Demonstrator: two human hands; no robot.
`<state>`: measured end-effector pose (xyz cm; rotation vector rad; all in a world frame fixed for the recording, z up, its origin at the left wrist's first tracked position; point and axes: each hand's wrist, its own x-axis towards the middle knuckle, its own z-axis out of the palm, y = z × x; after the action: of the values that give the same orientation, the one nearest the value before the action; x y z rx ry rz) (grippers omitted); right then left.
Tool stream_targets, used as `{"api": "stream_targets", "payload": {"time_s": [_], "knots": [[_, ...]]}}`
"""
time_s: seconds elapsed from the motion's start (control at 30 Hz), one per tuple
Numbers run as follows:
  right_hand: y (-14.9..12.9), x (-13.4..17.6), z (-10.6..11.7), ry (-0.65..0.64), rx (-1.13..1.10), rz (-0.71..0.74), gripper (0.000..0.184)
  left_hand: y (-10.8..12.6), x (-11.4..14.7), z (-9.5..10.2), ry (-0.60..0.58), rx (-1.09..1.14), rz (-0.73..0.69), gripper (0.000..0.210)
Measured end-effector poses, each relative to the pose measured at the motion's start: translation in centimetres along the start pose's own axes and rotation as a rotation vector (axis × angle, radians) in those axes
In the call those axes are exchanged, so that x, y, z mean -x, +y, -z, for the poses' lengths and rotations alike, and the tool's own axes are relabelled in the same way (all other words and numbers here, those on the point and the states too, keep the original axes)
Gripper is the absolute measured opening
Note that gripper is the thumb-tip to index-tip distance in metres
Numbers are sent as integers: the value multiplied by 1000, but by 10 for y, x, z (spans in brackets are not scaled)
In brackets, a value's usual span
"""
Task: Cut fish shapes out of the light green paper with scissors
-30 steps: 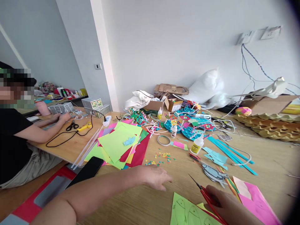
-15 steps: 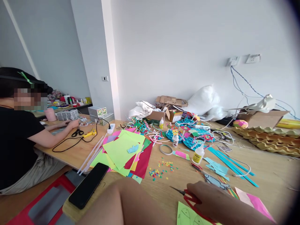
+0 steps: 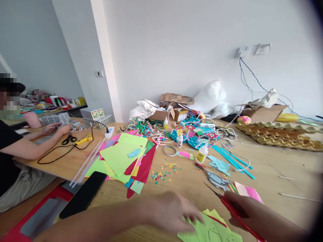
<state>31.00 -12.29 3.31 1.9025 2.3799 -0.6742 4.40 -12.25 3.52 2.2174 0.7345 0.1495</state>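
Red-handled scissors (image 3: 236,210) are gripped in my right hand (image 3: 248,210), their dark pointed blades aimed up and left. Below and left of them lie yellow-green paper sheets (image 3: 210,228) with fish-like outlines drawn on them. My left hand (image 3: 174,211), somewhat blurred, reaches in from the lower left, with its thumb and fingers closed at the left edge of these sheets. Just beyond my right hand sits a grey-blue fish cut-out (image 3: 218,180). A pink and pale paper piece (image 3: 248,192) is close behind the same hand.
Coloured paper (image 3: 123,154) is piled left of centre, near a black phone (image 3: 83,195). Small confetti bits (image 3: 164,173), a tape roll (image 3: 170,150) and a glue bottle (image 3: 202,154) stand farther back. Egg trays (image 3: 280,136) are at right; a person (image 3: 15,144) works at left.
My left hand has come in over the table to the green sheets, which now look fanned out. The scissors have moved right with my right hand. The view has turned slightly right.
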Motion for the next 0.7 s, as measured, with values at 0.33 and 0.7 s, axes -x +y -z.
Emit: {"api": "stream_targets", "payload": {"time_s": [0.33,0.7], "knots": [[31,-9,-56,80,-23,-105,16,-54,-55,-14,18,-302,231,40],[44,-6,-95,124,-55,-117,24,-61,-61,-39,-5,-292,232,18]]}}
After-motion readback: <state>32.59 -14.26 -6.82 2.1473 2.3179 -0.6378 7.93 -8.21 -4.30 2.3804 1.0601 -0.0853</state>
